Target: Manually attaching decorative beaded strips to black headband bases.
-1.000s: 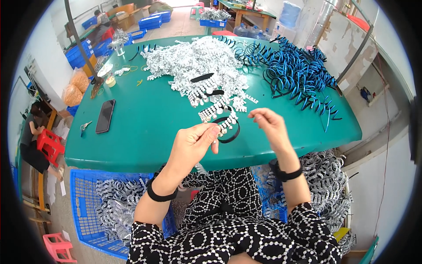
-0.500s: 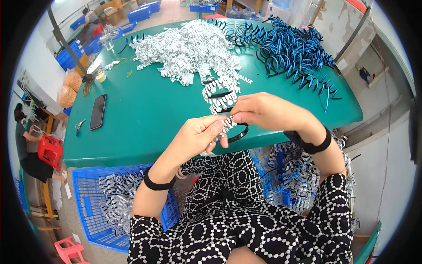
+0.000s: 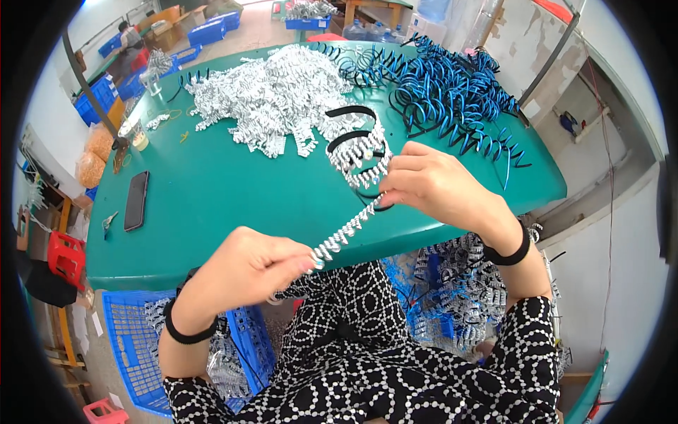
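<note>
A narrow strip (image 3: 346, 233) set with silvery-white pieces is stretched on a slant between my two hands over the table's near edge. My left hand (image 3: 247, 265) pinches its lower end between thumb and fingers. My right hand (image 3: 431, 184) grips the strip further up, its fingers curled. Beyond the right hand, the strip runs on in loose loops (image 3: 364, 152), with black backing showing on some turns. Just behind the loops lies a large heap of white curly pieces (image 3: 268, 92).
Blue-and-black coiled strips (image 3: 452, 85) pile at the table's far right. A phone (image 3: 136, 201) and small scissors (image 3: 108, 222) lie on the green table (image 3: 212, 191) at left. Below it, a blue basket (image 3: 134, 346) stands left, and silvery coils (image 3: 473, 297) gather at right.
My left hand has moved down and left, away from the right hand, drawing a length of strip straight between them. The right hand has stayed nearly in place.
</note>
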Demonstrator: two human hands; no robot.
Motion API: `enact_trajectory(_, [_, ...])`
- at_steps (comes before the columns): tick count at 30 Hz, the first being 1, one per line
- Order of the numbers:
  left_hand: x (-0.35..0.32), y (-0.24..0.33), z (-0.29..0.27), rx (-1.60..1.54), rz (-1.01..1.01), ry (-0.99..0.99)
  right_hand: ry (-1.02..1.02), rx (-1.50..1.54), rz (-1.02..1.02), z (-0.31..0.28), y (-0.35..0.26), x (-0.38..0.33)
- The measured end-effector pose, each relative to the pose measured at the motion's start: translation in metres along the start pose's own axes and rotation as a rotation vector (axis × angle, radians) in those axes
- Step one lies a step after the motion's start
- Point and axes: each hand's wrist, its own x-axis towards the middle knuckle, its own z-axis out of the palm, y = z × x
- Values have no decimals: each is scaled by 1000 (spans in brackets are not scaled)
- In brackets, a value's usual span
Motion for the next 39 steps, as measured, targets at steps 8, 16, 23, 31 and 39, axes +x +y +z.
enact_trajectory(8, [3,5,0,240,95,201,198,309,17,5,7,-12])
enact_trajectory(16, [4,5,-27,274,75,131,178,433,-31,7,-2,-16])
enact_trajectory(23, [12,-5,-44,361,99,100,202,583,1,20,-13,-10])
enact_trajectory(31, [15,-22,-55,642,392,193,124,705,22,38,-13,5])
enact_trajectory(39, [33,-38,-54,588,552,105,147,849,8,46,-11,6])
